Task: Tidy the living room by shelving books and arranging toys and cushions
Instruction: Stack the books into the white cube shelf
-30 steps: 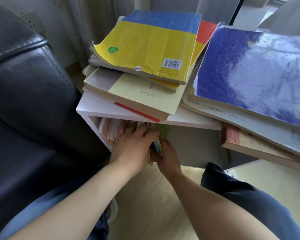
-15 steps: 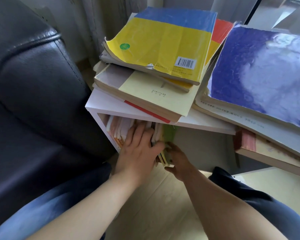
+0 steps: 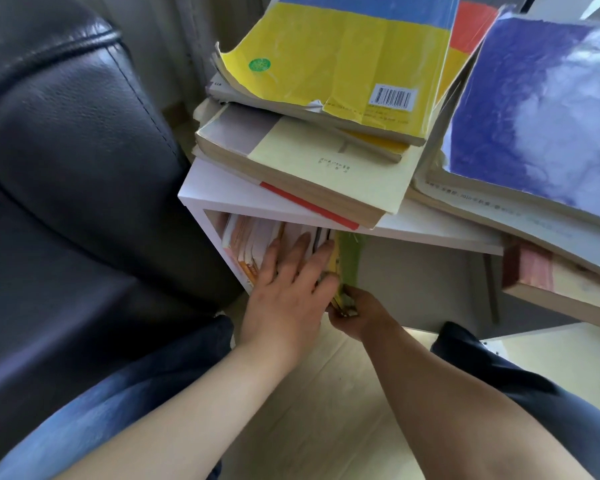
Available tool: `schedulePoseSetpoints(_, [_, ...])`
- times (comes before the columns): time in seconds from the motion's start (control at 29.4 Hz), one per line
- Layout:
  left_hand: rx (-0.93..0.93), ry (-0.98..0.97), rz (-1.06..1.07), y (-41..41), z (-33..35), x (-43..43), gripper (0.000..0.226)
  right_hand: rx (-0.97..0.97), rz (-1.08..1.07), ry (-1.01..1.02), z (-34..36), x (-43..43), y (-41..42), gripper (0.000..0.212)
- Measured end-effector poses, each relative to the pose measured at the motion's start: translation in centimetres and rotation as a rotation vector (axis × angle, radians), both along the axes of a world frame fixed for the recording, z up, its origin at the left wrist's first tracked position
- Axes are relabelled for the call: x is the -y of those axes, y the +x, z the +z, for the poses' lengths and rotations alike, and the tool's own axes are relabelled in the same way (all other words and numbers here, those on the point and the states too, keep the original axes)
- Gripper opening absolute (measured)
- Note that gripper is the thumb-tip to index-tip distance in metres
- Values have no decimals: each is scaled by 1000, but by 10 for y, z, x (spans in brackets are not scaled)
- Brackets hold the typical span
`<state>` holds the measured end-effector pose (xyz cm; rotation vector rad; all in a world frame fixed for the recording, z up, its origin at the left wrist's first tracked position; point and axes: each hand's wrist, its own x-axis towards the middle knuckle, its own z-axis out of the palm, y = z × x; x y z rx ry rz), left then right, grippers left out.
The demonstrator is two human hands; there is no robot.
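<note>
A white shelf unit [image 3: 222, 199] stands beside a dark sofa. Inside its opening, several thin books [image 3: 246, 244] stand upright at the left. My left hand [image 3: 288, 289] lies flat with straight fingers against those books, pressing them leftward. A thin green-and-yellow book [image 3: 349, 261] stands just right of them, partly inside the shelf. My right hand [image 3: 357, 315] grips the bottom edge of that green book from below; its fingers are mostly hidden.
On the shelf top lies a messy stack with a yellow-and-blue book [image 3: 329, 60] uppermost, and a large blue-covered book [image 3: 541, 109] on further books at the right. The black leather sofa arm [image 3: 66, 168] is at the left. The floor [image 3: 326, 410] is pale wood.
The green book has gone deeper into the shelf and stands more upright. My left hand has flattened against the standing books. The camera has moved closer.
</note>
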<state>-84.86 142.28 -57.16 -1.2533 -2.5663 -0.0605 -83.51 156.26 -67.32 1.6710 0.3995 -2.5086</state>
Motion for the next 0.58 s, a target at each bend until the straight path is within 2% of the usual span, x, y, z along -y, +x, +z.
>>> schedulePoseSetpoints(0.1, [-12, 14, 13, 4, -1, -1, 45, -13, 99, 43, 10, -5, 2, 12])
schedulePoseSetpoints(0.17, [-30, 38, -8, 2, -1, 0, 45, 9, 165, 81, 14, -10, 2, 9])
schedulePoseSetpoints(0.24, [-28, 59, -20, -2, -1, 1, 48, 43, 321, 151, 14, -15, 0, 14])
schedulePoseSetpoints(0.34, [-25, 73, -15, -3, -3, 0, 57, 178, 734, 388, 11, -20, -5, 39])
schedulePoseSetpoints(0.37, [-26, 71, -16, -2, -4, 2, 60, 182, 802, 447, 10, -21, -7, 45])
schedulePoseSetpoints(0.51, [-39, 50, -41, -2, -8, 5, 58, -20, 645, 376, 11, -20, -14, 49])
schedulePoseSetpoints(0.58, [-52, 50, -46, -1, -9, 7, 54, -8, 564, 343, 6, -13, -16, 56])
